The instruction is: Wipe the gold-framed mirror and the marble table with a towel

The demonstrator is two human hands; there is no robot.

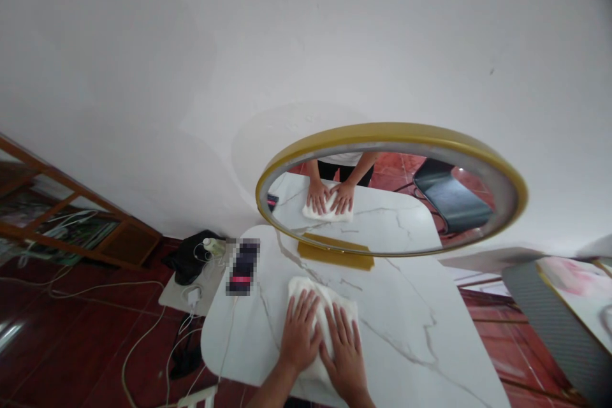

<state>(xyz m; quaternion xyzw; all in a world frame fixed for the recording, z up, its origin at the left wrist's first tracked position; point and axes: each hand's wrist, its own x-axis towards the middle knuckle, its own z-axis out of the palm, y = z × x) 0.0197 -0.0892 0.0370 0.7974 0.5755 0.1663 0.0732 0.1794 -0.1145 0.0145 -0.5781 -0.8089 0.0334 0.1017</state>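
Observation:
A folded white cloth (306,285) lies flat on the white marble-patterned table (406,312). My left hand (300,335) rests palm down on its left part, fingers stretched out. On the right part of the cloth, my right hand (343,350) also lies flat with spread fingers. The two thumbs are close together near the cloth's middle. Behind the cloth stands a round gold-framed mirror (396,204) on a gold base (335,251), and both hands and the cloth show in its reflection.
A phone-like device (242,268), blurred out, lies at the table's left edge with a white cable. Left of it, a low surface (205,293) bears a black bag (194,255). A chair (554,325) stands at right, a wooden cabinet (71,204) at left.

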